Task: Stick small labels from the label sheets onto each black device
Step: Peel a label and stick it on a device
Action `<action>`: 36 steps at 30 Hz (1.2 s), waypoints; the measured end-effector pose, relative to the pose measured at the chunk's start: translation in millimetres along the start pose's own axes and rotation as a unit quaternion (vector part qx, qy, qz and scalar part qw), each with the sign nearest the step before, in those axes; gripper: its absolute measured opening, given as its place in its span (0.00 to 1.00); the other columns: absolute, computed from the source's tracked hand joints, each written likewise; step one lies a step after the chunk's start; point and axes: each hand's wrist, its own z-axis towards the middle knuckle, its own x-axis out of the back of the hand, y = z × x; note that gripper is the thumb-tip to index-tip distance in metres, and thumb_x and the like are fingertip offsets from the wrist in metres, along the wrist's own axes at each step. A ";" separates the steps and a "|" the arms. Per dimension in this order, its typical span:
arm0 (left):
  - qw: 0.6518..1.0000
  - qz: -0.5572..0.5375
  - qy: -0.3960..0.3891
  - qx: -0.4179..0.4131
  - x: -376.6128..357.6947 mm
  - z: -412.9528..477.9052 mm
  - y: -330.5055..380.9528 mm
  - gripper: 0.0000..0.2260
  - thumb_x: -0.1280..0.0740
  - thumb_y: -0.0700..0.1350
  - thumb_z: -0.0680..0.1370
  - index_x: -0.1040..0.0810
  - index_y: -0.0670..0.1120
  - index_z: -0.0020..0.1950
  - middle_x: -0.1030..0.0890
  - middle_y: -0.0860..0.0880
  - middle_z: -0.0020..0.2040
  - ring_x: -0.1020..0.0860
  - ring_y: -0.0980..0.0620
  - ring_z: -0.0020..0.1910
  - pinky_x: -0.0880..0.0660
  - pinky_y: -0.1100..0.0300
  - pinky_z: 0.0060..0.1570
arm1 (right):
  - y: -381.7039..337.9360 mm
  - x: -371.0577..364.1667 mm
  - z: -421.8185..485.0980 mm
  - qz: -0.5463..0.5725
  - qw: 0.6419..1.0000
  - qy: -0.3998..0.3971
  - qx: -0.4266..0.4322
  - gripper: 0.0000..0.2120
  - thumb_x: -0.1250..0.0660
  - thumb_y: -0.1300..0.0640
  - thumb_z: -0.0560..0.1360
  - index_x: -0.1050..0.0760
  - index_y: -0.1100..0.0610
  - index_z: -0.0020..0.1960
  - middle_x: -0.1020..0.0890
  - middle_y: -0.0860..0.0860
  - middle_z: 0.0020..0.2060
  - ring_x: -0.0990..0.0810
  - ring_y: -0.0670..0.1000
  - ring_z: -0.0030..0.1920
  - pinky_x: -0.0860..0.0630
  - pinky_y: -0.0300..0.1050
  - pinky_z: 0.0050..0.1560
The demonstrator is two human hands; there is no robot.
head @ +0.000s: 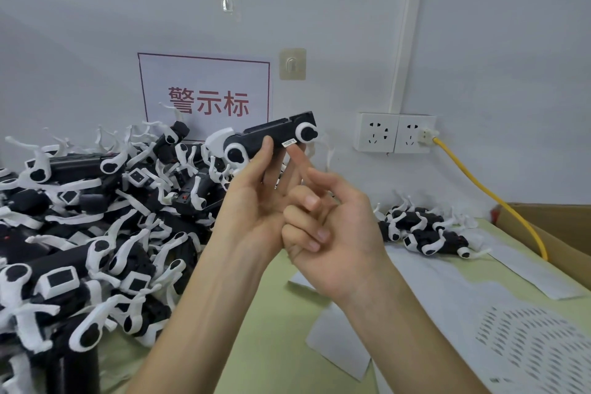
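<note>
Wall sign (204, 96) read "警示标" in red characters, inside a thin red border. Small white label (288, 143) on the device (271, 136) had black print, too small to read. Sheet (527, 345) at lower right carried a tiny mark, also illegible.

A high pile of devices (80, 217) with white straps sticking out blocks the whole left of the frame, and a smaller heap (425, 233) sits at centre right near a cardboard box (550, 233) and a yellow cable (479, 189) slanting down from the wall. Open room lies over the bare green table (275, 313) at lower centre, between the pile and the flat paper sheets (527, 339) at lower right.
</note>
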 end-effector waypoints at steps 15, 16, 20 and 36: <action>0.998 0.060 -0.014 0.007 -1.4 1.8 -1.1 0.10 0.27 0.50 0.71 0.15 0.45 0.45 0.13 0.50 0.47 0.16 0.51 0.34 0.16 0.58 0.40 | -1.4 1.4 0.2 0.001 1.000 -0.012 0.010 0.17 0.37 0.58 0.74 0.18 0.52 0.60 0.32 0.49 0.23 0.41 0.46 0.17 0.45 0.36 0.18; 0.998 0.065 -0.012 0.010 -1.4 1.7 -1.0 0.10 0.27 0.51 0.71 0.14 0.44 0.42 0.13 0.50 0.47 0.16 0.51 0.34 0.16 0.58 0.40 | -1.3 1.6 0.2 0.002 1.000 -0.013 0.011 0.17 0.37 0.58 0.75 0.17 0.52 0.60 0.32 0.49 0.23 0.41 0.46 0.17 0.44 0.36 0.18; 0.997 0.081 0.000 0.007 -2.9 0.3 -0.8 0.12 0.27 0.50 0.71 0.17 0.45 0.49 0.13 0.51 0.48 0.17 0.52 0.33 0.17 0.59 0.40 | 0.4 1.5 0.7 0.004 1.000 -0.015 0.015 0.16 0.37 0.58 0.76 0.15 0.52 0.58 0.32 0.49 0.24 0.41 0.46 0.17 0.43 0.36 0.16; 0.992 0.122 0.003 0.014 -4.3 -2.5 -2.0 0.10 0.28 0.53 0.72 0.11 0.47 0.42 0.13 0.54 0.51 0.17 0.53 0.34 0.21 0.58 0.26 | 1.6 1.6 -0.5 0.005 0.999 -0.032 0.015 0.18 0.35 0.56 0.74 0.16 0.51 0.62 0.33 0.50 0.25 0.41 0.46 0.18 0.45 0.37 0.18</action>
